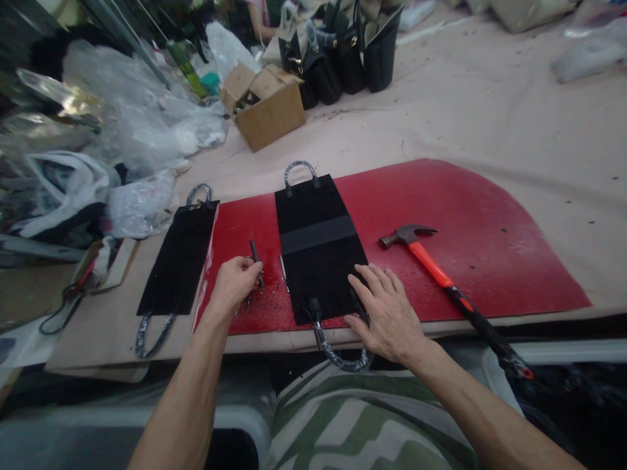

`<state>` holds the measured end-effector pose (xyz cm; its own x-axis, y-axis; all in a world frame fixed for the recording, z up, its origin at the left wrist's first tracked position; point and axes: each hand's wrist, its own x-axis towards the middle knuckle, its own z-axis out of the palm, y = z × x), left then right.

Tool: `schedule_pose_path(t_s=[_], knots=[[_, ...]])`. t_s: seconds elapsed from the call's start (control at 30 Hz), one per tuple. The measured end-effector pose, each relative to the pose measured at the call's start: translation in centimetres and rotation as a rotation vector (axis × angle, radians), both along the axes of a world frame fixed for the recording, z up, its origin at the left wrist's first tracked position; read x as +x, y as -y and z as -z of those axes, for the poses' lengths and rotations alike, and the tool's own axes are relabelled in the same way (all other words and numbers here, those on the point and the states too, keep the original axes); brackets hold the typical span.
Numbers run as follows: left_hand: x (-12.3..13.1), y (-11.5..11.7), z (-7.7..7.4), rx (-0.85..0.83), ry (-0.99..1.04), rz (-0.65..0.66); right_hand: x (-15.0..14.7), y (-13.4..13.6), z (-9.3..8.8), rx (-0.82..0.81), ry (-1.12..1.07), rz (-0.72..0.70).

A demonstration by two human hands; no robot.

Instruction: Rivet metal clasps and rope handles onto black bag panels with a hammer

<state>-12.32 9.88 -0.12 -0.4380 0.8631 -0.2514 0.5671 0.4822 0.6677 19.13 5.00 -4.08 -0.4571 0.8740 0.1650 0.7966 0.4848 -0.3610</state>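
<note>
On the red mat point(441, 209) lies a flat black bag panel point(321, 261) with a wrapped handle point(300, 164) at each end. My right hand point(385, 310) rests on its lower right corner by the near handle, fingers spread. Left of the panel, my left hand point(238, 281) has its fingertips pinched at a thin dark rod point(257, 264), over small metal bits on the mat. A claw hammer point(434, 267) with an orange and black handle lies to the right of my right hand. A second black panel point(179, 258) with handles lies at the left, partly beside the mat.
A cardboard box point(272, 114) stands at the back, beside several black bags point(350, 59). Clear plastic wrapping point(132, 104) is piled at the left. Another open carton point(115, 261) lies at the left edge. A person's arm point(262, 23) shows at the top.
</note>
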Motion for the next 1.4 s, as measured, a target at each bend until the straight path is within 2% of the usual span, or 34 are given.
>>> schedule_pose_path(t_s=[0.1,0.27,0.4,0.53,0.73,0.83,0.93,1.07,1.23,1.4], knots=[[0.5,1.0,0.6,0.12,0.258,-0.087,0.0,0.0,0.1,0.01,0.001,-0.007],[0.8,1.3,1.0,0.21,0.343,-0.165,-0.1,-0.3,0.4,0.073,-0.007,-0.021],[0.3,1.4,0.7,0.29,0.429,-0.146,-0.1,-0.4,0.5,0.119,-0.001,-0.028],[-0.2,1.6,0.8,0.205,0.262,-0.072,-0.2,-0.5,0.5,0.139,0.016,-0.025],[0.7,0.9,0.9,0.06,-0.313,0.041,-0.2,-0.5,0.6,0.147,0.024,-0.025],[1.2,0.3,0.4,-0.018,-0.451,0.11,-0.3,-0.5,0.5,0.141,0.017,-0.024],[1.2,-0.2,-0.1,-0.114,-0.492,0.165,-0.3,-0.5,0.5,0.133,0.009,-0.023],[1.8,-0.8,-0.5,-0.1,-0.487,0.178,-0.3,-0.5,0.4,0.13,0.007,-0.02],[3.0,-1.3,-0.2,-0.141,-0.427,0.168,-0.2,-0.4,0.6,0.122,0.017,-0.019],[2.2,-1.5,0.1,-0.139,-0.297,0.231,-0.2,-0.3,0.7,0.124,0.014,-0.017]])
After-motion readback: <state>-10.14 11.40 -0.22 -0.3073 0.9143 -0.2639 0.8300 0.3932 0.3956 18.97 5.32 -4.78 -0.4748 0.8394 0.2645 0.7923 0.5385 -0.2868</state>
